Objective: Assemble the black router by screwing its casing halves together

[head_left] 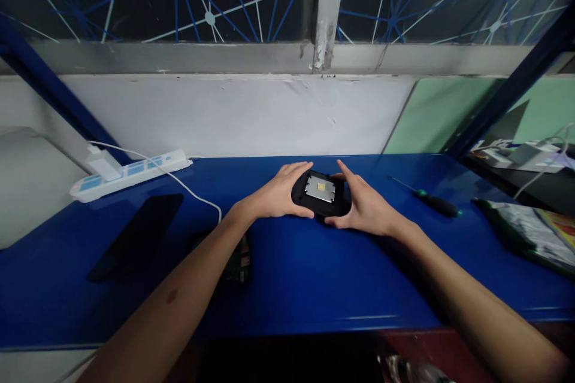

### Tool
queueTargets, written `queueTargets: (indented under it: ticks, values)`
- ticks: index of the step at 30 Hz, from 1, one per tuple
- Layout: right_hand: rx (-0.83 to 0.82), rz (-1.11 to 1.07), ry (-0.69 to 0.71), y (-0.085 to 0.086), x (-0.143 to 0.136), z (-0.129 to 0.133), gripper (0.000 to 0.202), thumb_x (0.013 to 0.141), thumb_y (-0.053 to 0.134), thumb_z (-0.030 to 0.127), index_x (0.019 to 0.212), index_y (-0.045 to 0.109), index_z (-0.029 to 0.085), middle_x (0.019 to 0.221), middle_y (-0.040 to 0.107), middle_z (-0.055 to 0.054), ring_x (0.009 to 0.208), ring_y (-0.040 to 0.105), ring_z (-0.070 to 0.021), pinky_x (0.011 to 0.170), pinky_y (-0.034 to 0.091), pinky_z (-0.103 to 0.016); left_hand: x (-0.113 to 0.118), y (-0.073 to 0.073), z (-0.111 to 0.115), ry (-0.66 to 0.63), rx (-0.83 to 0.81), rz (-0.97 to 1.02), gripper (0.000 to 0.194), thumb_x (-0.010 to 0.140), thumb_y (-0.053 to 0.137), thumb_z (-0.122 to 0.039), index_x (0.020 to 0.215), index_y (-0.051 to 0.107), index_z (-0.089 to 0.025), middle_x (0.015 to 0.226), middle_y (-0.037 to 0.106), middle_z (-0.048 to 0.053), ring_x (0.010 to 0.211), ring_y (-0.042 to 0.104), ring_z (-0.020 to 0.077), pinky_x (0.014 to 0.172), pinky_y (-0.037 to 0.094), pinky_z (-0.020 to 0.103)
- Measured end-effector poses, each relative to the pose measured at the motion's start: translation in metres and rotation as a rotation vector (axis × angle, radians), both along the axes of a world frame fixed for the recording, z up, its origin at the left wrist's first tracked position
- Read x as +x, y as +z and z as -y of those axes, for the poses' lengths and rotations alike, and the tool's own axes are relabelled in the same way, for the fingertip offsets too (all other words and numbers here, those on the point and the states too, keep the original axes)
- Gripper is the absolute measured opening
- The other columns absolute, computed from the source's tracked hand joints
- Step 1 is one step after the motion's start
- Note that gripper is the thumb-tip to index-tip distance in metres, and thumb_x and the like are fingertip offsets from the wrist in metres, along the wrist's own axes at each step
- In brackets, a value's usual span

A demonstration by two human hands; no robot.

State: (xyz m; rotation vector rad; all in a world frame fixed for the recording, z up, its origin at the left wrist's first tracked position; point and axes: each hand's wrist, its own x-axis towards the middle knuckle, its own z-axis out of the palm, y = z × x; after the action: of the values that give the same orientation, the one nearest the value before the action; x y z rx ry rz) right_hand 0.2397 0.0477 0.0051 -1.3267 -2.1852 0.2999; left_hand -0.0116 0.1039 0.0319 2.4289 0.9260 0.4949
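Observation:
Between my hands is a small black casing (pixel 340 206) with a silver metal plate (pixel 320 188) set in its upper face. A small gold-coloured square sits in the middle of the plate. My left hand (pixel 283 191) grips the casing's left side, thumb at the near edge and fingers at the far edge. On the right side, my right hand (pixel 363 203) holds it in the same way. Below my left wrist lies a green circuit board (pixel 238 262) in a dark frame, partly hidden by my forearm.
On the blue table (pixel 309 275), a white power strip (pixel 135 175) with a plugged-in charger and cable lies back left. A flat black slab (pixel 137 236) rests in front of it. To the right are a screwdriver (pixel 435 202) and a shiny packet (pixel 530 230). A wall stands behind.

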Motion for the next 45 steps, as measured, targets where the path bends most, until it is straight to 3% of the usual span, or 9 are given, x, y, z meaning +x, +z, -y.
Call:
queueTargets:
  ticks: [3, 7, 11, 14, 19, 24, 30, 36, 45]
  values:
    - [-0.01, -0.004, 0.079, 0.01, 0.004, 0.004, 0.13, 0.063, 0.082, 0.057, 0.161, 0.007, 0.017, 0.144, 0.052, -0.021, 0.13, 0.052, -0.0395, 0.108, 0.042, -0.059, 0.0, 0.003, 0.004, -0.073, -0.008, -0.033, 0.116, 0.066, 0.083, -0.055, 0.159, 0.019, -0.023, 0.163, 0.022, 0.015, 0.149, 0.019, 0.0407, 0.118, 0.024, 0.057]
    - [-0.02, -0.134, 0.071, 0.021, 0.015, 0.003, 0.116, 0.073, 0.074, 0.065, 0.161, 0.013, 0.021, 0.149, 0.051, -0.018, 0.135, 0.049, -0.0364, 0.112, 0.039, -0.056, 0.004, 0.009, 0.011, -0.009, 0.028, 0.026, 0.117, 0.064, 0.083, -0.056, 0.158, 0.021, -0.024, 0.156, 0.032, 0.016, 0.144, 0.026, 0.0443, 0.115, 0.027, 0.062]
    - [0.096, -0.211, -0.271, 0.017, 0.028, -0.009, 0.062, 0.099, 0.039, 0.059, 0.145, 0.048, 0.018, 0.13, 0.066, -0.017, 0.119, 0.063, -0.0317, 0.101, 0.048, -0.051, 0.009, 0.01, 0.02, 0.036, -0.006, 0.098, 0.116, 0.064, 0.083, -0.055, 0.158, 0.022, -0.025, 0.149, 0.039, 0.016, 0.138, 0.035, 0.0442, 0.112, 0.031, 0.061]
    - [0.048, 0.004, -0.403, 0.005, 0.033, -0.018, 0.053, 0.097, 0.047, 0.055, 0.13, 0.062, 0.016, 0.108, 0.071, -0.016, 0.097, 0.069, -0.0307, 0.087, 0.054, -0.047, 0.012, 0.007, 0.03, 0.01, -0.067, 0.086, 0.122, 0.059, 0.085, -0.056, 0.157, 0.02, -0.027, 0.146, 0.04, 0.016, 0.134, 0.04, 0.045, 0.109, 0.036, 0.062]
    - [-0.05, 0.19, -0.376, -0.011, 0.028, -0.017, 0.042, 0.092, 0.057, 0.043, 0.123, 0.066, 0.016, 0.097, 0.069, -0.015, 0.082, 0.068, -0.0282, 0.078, 0.053, -0.042, 0.014, 0.001, 0.045, -0.083, -0.063, -0.044, 0.123, 0.056, 0.085, -0.061, 0.157, 0.023, -0.026, 0.145, 0.041, 0.015, 0.134, 0.038, 0.0461, 0.109, 0.035, 0.062]
    - [-0.037, 0.165, -0.367, -0.005, 0.024, -0.014, 0.042, 0.088, 0.056, 0.025, 0.129, 0.063, 0.015, 0.094, 0.069, -0.012, 0.082, 0.067, -0.0257, 0.08, 0.052, -0.038, 0.011, -0.004, 0.051, -0.154, 0.033, -0.125, 0.12, 0.061, 0.08, -0.068, 0.158, 0.023, -0.024, 0.145, 0.044, 0.016, 0.136, 0.034, 0.0445, 0.11, 0.033, 0.06]
    - [0.22, -0.118, -0.413, 0.011, 0.016, -0.01, 0.045, 0.094, 0.051, 0.036, 0.135, 0.057, 0.018, 0.096, 0.065, -0.01, 0.068, 0.063, -0.0207, 0.078, 0.054, -0.041, 0.014, -0.007, 0.045, -0.165, 0.1, -0.2, 0.122, 0.062, 0.076, -0.075, 0.157, 0.024, -0.018, 0.143, 0.046, 0.019, 0.133, 0.038, 0.0426, 0.112, 0.03, 0.055]
    - [0.359, -0.378, -0.347, 0.009, 0.007, -0.005, 0.044, 0.094, 0.058, 0.038, 0.135, 0.052, 0.022, 0.08, 0.062, -0.002, 0.068, 0.064, -0.0193, 0.076, 0.055, -0.04, 0.021, -0.003, 0.034, -0.207, 0.159, -0.297, 0.122, 0.065, 0.071, -0.08, 0.157, 0.023, -0.016, 0.148, 0.045, 0.019, 0.135, 0.037, 0.0399, 0.113, 0.028, 0.049]
    - [0.414, -0.402, -0.299, 0.005, 0.001, -0.001, 0.041, 0.092, 0.063, 0.032, 0.131, 0.052, 0.024, 0.078, 0.058, 0.001, 0.065, 0.062, -0.0167, 0.07, 0.055, -0.036, 0.028, 0.012, 0.053, -0.113, 0.206, -0.508, 0.114, 0.072, 0.067, -0.076, 0.154, 0.027, -0.007, 0.143, 0.052, 0.022, 0.131, 0.044, 0.0391, 0.108, 0.034, 0.044]
